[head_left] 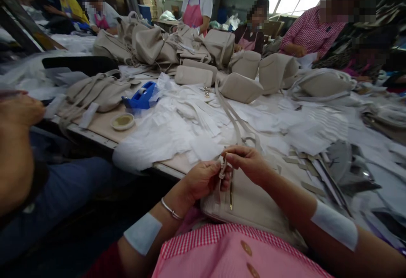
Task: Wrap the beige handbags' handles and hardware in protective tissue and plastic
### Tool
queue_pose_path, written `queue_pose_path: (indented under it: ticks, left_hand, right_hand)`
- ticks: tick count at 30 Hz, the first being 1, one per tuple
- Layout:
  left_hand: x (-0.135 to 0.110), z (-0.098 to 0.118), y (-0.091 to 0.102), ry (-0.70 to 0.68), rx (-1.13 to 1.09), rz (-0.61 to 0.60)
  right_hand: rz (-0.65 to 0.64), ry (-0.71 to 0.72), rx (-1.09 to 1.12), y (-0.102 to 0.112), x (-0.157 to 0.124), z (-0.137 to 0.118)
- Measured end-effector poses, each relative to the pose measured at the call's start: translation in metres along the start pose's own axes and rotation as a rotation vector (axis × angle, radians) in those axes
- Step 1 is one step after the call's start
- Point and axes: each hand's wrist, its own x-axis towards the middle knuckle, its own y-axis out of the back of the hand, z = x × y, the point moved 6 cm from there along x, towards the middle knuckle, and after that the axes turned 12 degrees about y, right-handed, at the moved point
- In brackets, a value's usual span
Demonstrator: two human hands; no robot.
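A beige handbag (256,202) lies at the table's front edge, against my apron, with a gold zip on its near panel. My left hand (203,178) is closed around a narrow beige strap (222,175) with a metal buckle, held just above the bag. At the strap's upper end, my right hand (247,163) pinches with thumb and forefinger; the fingertips of both hands almost meet there. Fingers partly hide the buckle, so how the strap runs through it cannot be made out. A longer beige strap (233,119) runs over the table behind my hands.
White tissue sheets (177,121) cover much of the table. A blue tape dispenser (142,96) and a round shallow dish (122,121) stand at left. More beige bags (241,87) are heaped behind. A person's arm (15,142) is close at left; several co-workers stand across.
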Motion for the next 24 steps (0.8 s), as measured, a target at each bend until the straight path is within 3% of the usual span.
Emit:
queue_pose_path:
  ticks: [3,6,12,17,20,24]
  left_hand:
    - [-0.002,0.011,0.000,-0.185,0.083,0.247]
    - [-0.002,0.011,-0.011,-0.234,0.264,0.391]
    - [0.007,0.008,-0.033,-0.281,0.502,0.462]
    - [0.018,0.002,-0.055,-0.279,0.665,0.446]
    - [0.018,-0.003,-0.062,-0.280,0.716,0.520]
    - [0.027,-0.008,-0.067,-0.169,0.712,0.466]
  right_hand:
    - [0.057,-0.044,-0.023,0.012,-0.003,0.004]
    - [-0.016,-0.083,-0.023,0.012,-0.009,0.006]
    - [0.046,-0.067,-0.105,0.033,-0.019,0.003]
    - [0.051,-0.040,0.034,0.048,-0.028,0.006]
    - [0.063,-0.026,0.023,0.055,-0.032,0.008]
    - [0.044,0.060,-0.050,0.064,-0.033,0.004]
